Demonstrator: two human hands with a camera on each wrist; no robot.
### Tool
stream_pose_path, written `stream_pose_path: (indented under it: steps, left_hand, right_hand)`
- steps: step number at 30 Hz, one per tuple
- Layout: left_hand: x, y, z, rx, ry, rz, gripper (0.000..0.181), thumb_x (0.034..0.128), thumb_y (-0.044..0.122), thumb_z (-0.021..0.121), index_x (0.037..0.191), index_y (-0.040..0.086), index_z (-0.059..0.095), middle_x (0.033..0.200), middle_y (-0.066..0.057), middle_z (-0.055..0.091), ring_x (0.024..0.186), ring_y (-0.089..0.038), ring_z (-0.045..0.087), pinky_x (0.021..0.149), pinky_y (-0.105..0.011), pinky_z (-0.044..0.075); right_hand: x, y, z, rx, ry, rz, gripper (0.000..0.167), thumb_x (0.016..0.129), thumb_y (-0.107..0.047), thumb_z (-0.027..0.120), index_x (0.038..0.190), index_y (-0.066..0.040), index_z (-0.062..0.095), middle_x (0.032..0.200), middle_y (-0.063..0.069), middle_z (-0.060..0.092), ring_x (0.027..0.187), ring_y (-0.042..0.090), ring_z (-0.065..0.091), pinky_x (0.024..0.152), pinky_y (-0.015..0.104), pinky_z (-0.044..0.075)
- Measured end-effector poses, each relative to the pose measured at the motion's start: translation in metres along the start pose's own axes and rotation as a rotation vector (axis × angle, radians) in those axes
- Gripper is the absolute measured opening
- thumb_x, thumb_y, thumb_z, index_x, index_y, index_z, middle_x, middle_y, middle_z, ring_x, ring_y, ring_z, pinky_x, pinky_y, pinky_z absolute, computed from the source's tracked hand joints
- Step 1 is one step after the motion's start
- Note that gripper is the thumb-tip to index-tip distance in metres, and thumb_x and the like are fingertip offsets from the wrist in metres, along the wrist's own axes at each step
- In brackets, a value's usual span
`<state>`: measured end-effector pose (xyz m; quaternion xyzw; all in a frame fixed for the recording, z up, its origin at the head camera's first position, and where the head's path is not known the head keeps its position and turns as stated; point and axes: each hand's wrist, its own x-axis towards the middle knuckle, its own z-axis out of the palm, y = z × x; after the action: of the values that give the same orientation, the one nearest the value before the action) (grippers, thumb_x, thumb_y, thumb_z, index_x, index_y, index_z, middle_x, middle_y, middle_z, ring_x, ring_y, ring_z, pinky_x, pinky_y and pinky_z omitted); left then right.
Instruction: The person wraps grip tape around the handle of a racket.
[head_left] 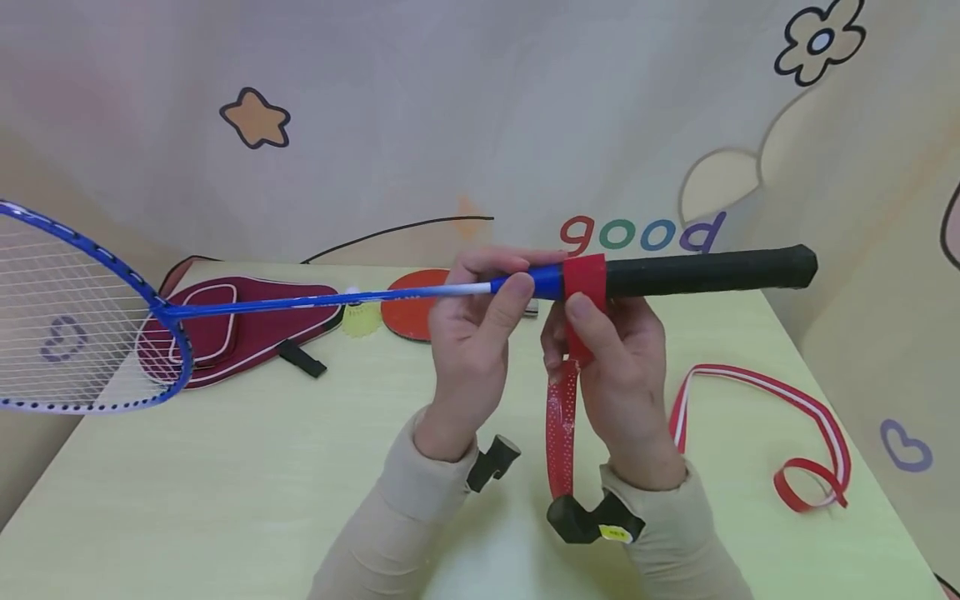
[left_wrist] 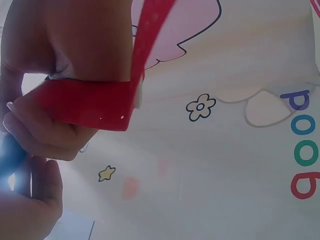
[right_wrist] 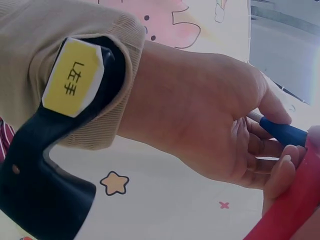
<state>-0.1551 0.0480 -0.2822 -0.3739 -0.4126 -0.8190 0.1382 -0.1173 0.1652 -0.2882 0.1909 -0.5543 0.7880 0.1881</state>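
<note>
Sleeves (head_left: 386,525) lie nearest in the head view; beyond, our left hand (head_left: 472,354) pinches the racket (head_left: 408,293) above the surface (head_left: 225,483), and our right hand (head_left: 622,367) pinches red tape (head_left: 585,279) round the base of the handle (head_left: 705,272), its tail (head_left: 561,433) hanging. If that left pinch rolls, the tape could skew. In the left wrist view we see the tape turn sharply; tugging there might crease it. In the right wrist view it passes close by fingers (right_wrist: 277,181); slack could snag.
</note>
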Motion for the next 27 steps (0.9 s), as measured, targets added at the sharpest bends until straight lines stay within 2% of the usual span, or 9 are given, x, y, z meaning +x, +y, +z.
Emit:
stream_pose_path:
  steps: [3,8,10,13,16,19,22,27]
  left_hand:
    - [0.0,0.0,0.001,-0.033,-0.032,0.015,0.026,0.0959,0.025,0.063,0.119,0.018,0.053,0.122,-0.003,0.064,0.117,-0.034,0.056,0.099,-0.044,0.047]
    - [0.002,0.0,0.004,-0.113,-0.125,0.056,0.044,0.0972,0.021,0.061,0.134,0.017,0.037,0.135,-0.003,0.058,0.126,-0.042,0.049,0.104,-0.054,0.039]
    - [0.002,0.0,0.005,-0.105,-0.144,0.073,0.044,0.0991,0.02,0.057,0.136,0.016,0.033,0.135,-0.011,0.057,0.125,-0.042,0.05,0.104,-0.055,0.039]
    - [0.001,-0.001,0.005,-0.069,-0.148,0.092,0.043,0.1003,0.019,0.054,0.136,0.015,0.032,0.131,-0.031,0.051,0.122,-0.042,0.053,0.104,-0.054,0.039]
    - [0.0,0.0,0.005,-0.02,-0.136,0.097,0.045,0.1005,0.021,0.054,0.136,0.008,0.03,0.124,-0.044,0.044,0.12,-0.038,0.055,0.096,-0.043,0.047]
    - [0.0,0.0,0.005,0.032,-0.125,0.097,0.054,0.1003,0.024,0.053,0.135,-0.003,0.023,0.12,-0.044,0.047,0.117,-0.034,0.057,0.08,-0.031,0.051]
    - [-0.001,-0.001,0.004,0.063,-0.121,0.099,0.062,0.1002,0.025,0.053,0.134,-0.011,0.016,0.116,-0.042,0.05,0.113,-0.031,0.059,0.067,-0.027,0.05]
    - [0.0,-0.002,0.003,0.07,-0.115,0.102,0.06,0.0998,0.024,0.054,0.133,-0.009,0.018,0.112,-0.041,0.052,0.11,-0.03,0.061,0.085,-0.037,0.051]
  right_hand:
    - [-0.001,0.0,0.001,0.024,0.006,-0.01,0.022,0.097,-0.013,0.055,0.117,-0.007,0.048,0.078,0.004,0.058,0.059,0.015,0.055,0.055,0.022,0.053]
    - [-0.003,0.0,0.005,0.056,0.013,-0.009,0.024,0.096,-0.013,0.055,0.116,-0.004,0.047,0.077,0.005,0.058,0.058,0.015,0.056,0.055,0.023,0.053]
    - [-0.003,0.0,0.006,0.065,0.015,-0.004,0.024,0.096,-0.014,0.055,0.116,-0.004,0.046,0.077,0.005,0.058,0.057,0.015,0.056,0.055,0.023,0.053]
    - [-0.004,0.001,0.007,0.072,0.018,0.003,0.023,0.096,-0.015,0.054,0.116,-0.004,0.046,0.076,0.005,0.057,0.057,0.015,0.056,0.054,0.023,0.053]
    - [-0.004,0.001,0.008,0.054,0.026,0.008,0.021,0.097,-0.016,0.053,0.114,-0.005,0.048,0.076,0.004,0.057,0.056,0.014,0.055,0.054,0.022,0.052]
    - [-0.004,0.001,0.009,0.027,0.034,0.017,0.02,0.097,-0.017,0.052,0.113,-0.007,0.049,0.075,0.003,0.057,0.056,0.014,0.054,0.054,0.021,0.052]
    - [-0.004,0.001,0.011,0.01,0.041,0.022,0.02,0.097,-0.018,0.052,0.114,-0.007,0.049,0.075,0.003,0.057,0.055,0.014,0.054,0.054,0.021,0.052]
    - [-0.005,0.001,0.011,-0.005,0.042,0.019,0.021,0.097,-0.018,0.052,0.114,-0.007,0.048,0.074,0.002,0.058,0.056,0.014,0.054,0.055,0.021,0.052]
